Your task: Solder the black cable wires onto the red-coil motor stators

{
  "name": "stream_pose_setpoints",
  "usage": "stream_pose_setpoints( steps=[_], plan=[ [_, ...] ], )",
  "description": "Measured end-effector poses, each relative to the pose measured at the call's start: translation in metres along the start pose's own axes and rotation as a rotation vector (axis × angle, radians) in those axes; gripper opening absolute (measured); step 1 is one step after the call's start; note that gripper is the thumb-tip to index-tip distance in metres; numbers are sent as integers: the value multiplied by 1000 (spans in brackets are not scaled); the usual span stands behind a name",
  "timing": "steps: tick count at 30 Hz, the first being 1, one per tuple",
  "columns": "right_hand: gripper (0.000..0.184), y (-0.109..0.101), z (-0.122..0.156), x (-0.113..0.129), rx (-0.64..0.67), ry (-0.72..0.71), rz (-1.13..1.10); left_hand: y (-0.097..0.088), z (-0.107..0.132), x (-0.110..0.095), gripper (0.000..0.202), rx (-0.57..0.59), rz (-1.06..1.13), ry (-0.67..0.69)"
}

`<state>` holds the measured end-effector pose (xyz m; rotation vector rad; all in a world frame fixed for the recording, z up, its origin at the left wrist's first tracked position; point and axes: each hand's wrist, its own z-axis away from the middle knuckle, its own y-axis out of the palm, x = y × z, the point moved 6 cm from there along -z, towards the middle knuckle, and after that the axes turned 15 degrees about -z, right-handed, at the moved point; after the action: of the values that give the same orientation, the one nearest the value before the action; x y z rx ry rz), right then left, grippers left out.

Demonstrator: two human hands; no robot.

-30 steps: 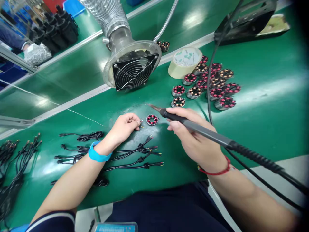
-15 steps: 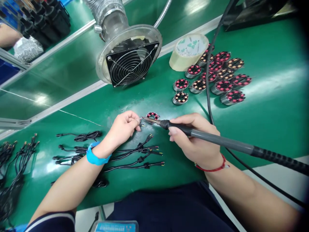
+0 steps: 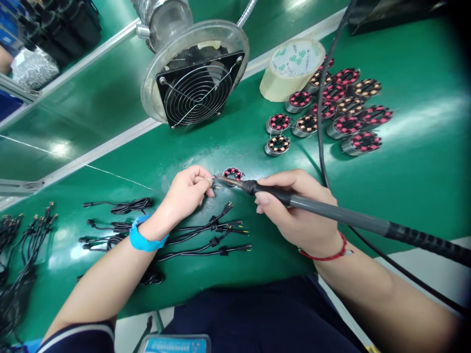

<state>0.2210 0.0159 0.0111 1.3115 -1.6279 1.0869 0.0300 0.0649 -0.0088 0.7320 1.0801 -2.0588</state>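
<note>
My right hand (image 3: 300, 208) is wrapped round a soldering iron (image 3: 342, 214), whose tip points left. Just left of that tip, my left hand (image 3: 191, 189) is closed in a pinch on thin wire ends (image 3: 216, 186); the fingers hide most of them. Behind the iron's metal shaft a small motor stator (image 3: 232, 172) with red windings lies on the green table. The tip is at or very near the pinched wires; contact is too small to tell. Below my left hand, several black cables (image 3: 217, 226) with bare coloured ends lie side by side.
A round fume extractor with a fan grille (image 3: 198, 95) hangs over the back. A tape roll (image 3: 292, 71) and several stators (image 3: 346, 125) stand at the back right. The iron's black cord (image 3: 321, 132) crosses there. More cables (image 3: 33, 240) lie at the far left.
The view has shifted slightly, so background things sit a little differently. Both hands keep nearly the same pose, with the iron's tip still beside the left fingertips.
</note>
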Motion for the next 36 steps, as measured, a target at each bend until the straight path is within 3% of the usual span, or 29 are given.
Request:
stream_pose_setpoints(
  steps=[18,25,29,33,36],
  plan=[
    [10,1,-2,2,14,-5,-29,1,0,2,6,-1,-22,6],
    [14,-1,-4,6,-37,-70,-18,0,0,3,5,2,-20,2],
    [19,6,-13,12,62,-88,-18,-1,0,2,6,-3,-11,-8],
    [32,14,-26,16,202,-27,-13,0,0,0,6,-2,-4,10],
    [29,23,-36,14,296,37,15,-1,0,0,6,-18,-14,8]
  ],
)
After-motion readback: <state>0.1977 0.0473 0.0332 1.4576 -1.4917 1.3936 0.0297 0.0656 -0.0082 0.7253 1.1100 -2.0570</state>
